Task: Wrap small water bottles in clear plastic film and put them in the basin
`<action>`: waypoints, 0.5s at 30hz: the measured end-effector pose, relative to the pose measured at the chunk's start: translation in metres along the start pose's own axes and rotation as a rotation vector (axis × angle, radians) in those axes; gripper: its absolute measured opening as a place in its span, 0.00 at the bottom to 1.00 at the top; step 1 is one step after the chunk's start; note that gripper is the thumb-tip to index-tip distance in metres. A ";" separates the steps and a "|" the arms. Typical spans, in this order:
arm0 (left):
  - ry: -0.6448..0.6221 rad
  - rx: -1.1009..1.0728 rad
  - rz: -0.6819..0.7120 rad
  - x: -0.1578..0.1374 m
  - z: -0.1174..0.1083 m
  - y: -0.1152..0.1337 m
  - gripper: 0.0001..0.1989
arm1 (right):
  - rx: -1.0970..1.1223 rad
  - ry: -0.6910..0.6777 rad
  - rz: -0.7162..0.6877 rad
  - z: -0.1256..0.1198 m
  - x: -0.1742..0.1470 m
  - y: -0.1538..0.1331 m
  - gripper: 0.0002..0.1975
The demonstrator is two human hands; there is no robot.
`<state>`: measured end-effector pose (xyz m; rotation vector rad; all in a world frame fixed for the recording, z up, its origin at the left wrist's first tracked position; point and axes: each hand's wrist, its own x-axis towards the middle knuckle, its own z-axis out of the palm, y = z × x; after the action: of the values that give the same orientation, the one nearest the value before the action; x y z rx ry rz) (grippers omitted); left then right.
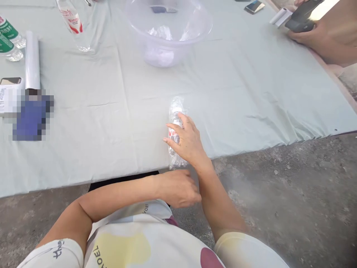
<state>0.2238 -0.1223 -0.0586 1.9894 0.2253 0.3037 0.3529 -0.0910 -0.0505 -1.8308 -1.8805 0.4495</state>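
A small bottle with a white cap and a red-marked label (172, 131), wrapped in crinkled clear plastic, lies near the front edge of the table. Over it is my right hand (189, 139), its fingers spread and resting lightly on or just above the wrap; exact contact is unclear. My left hand (178, 188) is curled closed just off the table edge, close to my right forearm. Its fingertips and palm are turned away, so anything inside is hidden.
A translucent bowl (164, 59) holding crumpled clear plastic stands at the back. Left are a water bottle (74, 24), green-labelled bottles (9, 31), a white roll (32, 59) and a blurred blue item (30, 117). A person's hand (304, 37) holds a dark device at right, near a phone (254, 6).
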 end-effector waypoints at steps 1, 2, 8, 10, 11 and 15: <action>-0.097 0.026 0.145 -0.009 -0.004 0.003 0.10 | 0.023 -0.014 0.079 -0.001 -0.002 0.004 0.27; -0.065 0.027 0.194 -0.018 -0.011 0.004 0.11 | 0.059 -0.016 0.154 -0.003 -0.006 0.008 0.29; 0.553 -0.272 -0.491 -0.051 -0.059 -0.016 0.13 | 0.428 0.139 0.580 -0.013 -0.022 0.016 0.44; 0.531 -0.489 -0.573 -0.051 -0.063 -0.022 0.20 | 0.682 0.189 0.614 -0.007 -0.017 0.008 0.49; 0.506 -0.589 -0.557 -0.050 -0.063 -0.023 0.25 | 0.804 0.203 0.599 -0.002 -0.012 0.001 0.51; 0.629 -0.655 -0.448 -0.047 -0.060 -0.017 0.40 | 1.049 0.214 0.466 0.024 0.008 -0.036 0.53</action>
<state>0.1599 -0.0776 -0.0555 1.1121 0.8409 0.6146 0.3096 -0.0833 -0.0502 -1.4305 -0.7548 1.0866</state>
